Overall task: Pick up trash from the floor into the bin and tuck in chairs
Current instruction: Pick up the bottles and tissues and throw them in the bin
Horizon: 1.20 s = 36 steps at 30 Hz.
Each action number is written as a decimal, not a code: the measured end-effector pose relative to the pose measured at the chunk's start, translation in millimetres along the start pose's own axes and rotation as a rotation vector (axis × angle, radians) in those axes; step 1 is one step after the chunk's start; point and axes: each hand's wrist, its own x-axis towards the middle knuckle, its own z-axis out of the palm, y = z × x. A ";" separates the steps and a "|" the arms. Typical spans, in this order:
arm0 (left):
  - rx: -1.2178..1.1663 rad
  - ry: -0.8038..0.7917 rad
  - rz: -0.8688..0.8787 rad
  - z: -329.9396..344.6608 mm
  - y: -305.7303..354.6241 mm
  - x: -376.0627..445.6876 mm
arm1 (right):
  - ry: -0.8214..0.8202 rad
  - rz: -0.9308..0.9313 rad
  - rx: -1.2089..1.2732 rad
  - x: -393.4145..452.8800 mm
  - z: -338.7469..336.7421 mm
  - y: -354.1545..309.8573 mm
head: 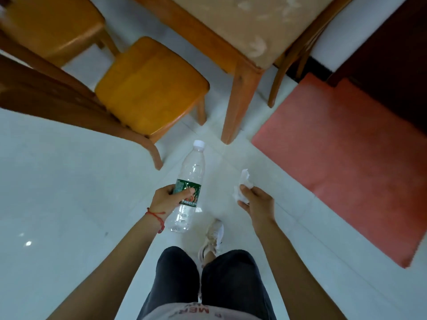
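My left hand (166, 199) grips a clear plastic bottle (191, 172) around its green label; the white cap points away from me, toward the table leg. A crumpled white tissue (243, 183) is pinched in my right hand (257, 200), held above the white tiled floor. A wooden chair with an orange seat (150, 86) stands ahead on the left, pulled out from the table (254, 26). A second orange-seated chair (50, 26) stands at the far left. No bin is in view.
A red mat (346, 162) lies on the floor to the right. A table leg (238, 105) stands just beyond the bottle. Dark furniture (392, 65) fills the upper right. My legs and one white shoe (213, 239) show below.
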 end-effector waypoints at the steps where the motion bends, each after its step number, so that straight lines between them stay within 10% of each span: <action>1: -0.009 0.011 -0.004 -9.6 -5.9 -5.8 | -0.023 -0.004 -0.014 -4.9 6.1 2.0; 36: -0.909 0.854 -0.164 -267.5 -181.4 -183.8 | -0.873 0.060 -0.842 -196.2 316.6 115.8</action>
